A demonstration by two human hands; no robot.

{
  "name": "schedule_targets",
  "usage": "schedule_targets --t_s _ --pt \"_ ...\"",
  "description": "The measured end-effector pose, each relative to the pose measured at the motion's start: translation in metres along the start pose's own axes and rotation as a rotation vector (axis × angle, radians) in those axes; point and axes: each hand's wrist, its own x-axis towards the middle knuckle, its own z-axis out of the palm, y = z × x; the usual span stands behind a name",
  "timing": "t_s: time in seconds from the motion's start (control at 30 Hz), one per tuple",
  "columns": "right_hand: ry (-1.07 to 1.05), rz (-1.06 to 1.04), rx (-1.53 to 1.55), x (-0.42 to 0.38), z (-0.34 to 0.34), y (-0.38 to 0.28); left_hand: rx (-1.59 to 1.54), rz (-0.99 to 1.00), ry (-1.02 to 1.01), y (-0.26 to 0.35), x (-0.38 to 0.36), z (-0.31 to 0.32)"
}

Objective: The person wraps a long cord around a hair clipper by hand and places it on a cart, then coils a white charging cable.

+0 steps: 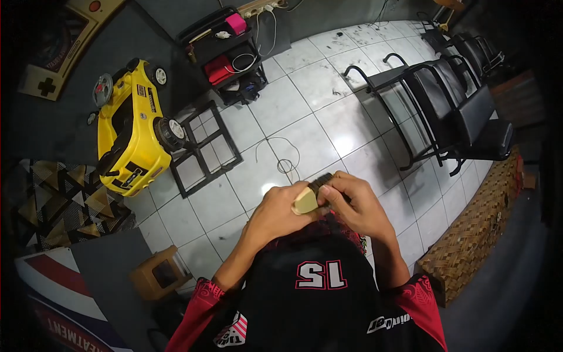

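clipper point(307, 200) in left hand point(281, 212)'s closed grip, right hand point(355, 205) pinching its dark end.

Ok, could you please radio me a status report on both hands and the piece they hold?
Left hand holding beige piece. Right hand pinching its dark end. Cord looped on floor beyond; nothing visibly blocking hands.

At ten o'clock a yellow toy car point(132, 135) stands on the tiled floor point(293, 100), just beside a black frame point(208, 149) lying flat, with a black shelf cart point(226, 56) towards eleven o'clock, carrying pink and red items. Black-cushioned seats with tubular metal frames point(446, 105) fill two o'clock, and a woven panel point(472, 229) runs along four o'clock. A cardboard box with a dark window point(159, 273) sits at eight o'clock.
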Motion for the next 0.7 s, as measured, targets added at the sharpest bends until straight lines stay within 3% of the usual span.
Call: schedule_targets --t_s 0.2,0.27,0.3,0.33,0.4,0.43,0.47,0.53,0.57,0.6,0.7 --pt "-0.008 -0.13 -0.471 0.02 -0.016 0.007 0.017 0.163 -0.183 -0.002 -0.004 0.005" --pt "-0.342 0.153 -0.097 0.029 -0.025 0.022 0.005 0.279 -0.282 -0.001 -0.006 0.005" --pt "-0.424 0.073 0.026 0.029 -0.028 0.033 -0.002 0.255 -0.336 -0.001 -0.006 0.002" --pt "-0.427 0.071 0.026 0.03 -0.024 0.042 -0.002 0.254 -0.333 0.001 -0.008 0.0" --pt "-0.531 0.101 0.328 0.028 -0.018 0.054 -0.056 0.262 -0.279 0.006 -0.011 -0.003" --pt "-0.449 0.153 0.333 0.024 -0.011 0.053 -0.114 0.28 -0.174 0.009 -0.012 -0.003" --pt "-0.37 0.059 0.328 0.019 -0.003 0.059 -0.113 0.279 -0.166 0.011 -0.012 -0.006" --pt "-0.192 0.044 0.24 0.008 0.013 0.062 -0.008 0.146 -0.054 0.012 -0.015 -0.012" --pt "-0.136 0.016 0.282 0.001 0.021 0.07 -0.111 0.132 0.008 0.01 -0.015 -0.012" --pt "-0.003 -0.25 0.148 0.0 0.033 0.09 -0.108 0.131 0.011 0.009 -0.015 -0.015" --pt "0.153 -0.277 0.081 -0.01 0.049 0.102 -0.337 0.098 0.083 0.006 -0.015 -0.025"
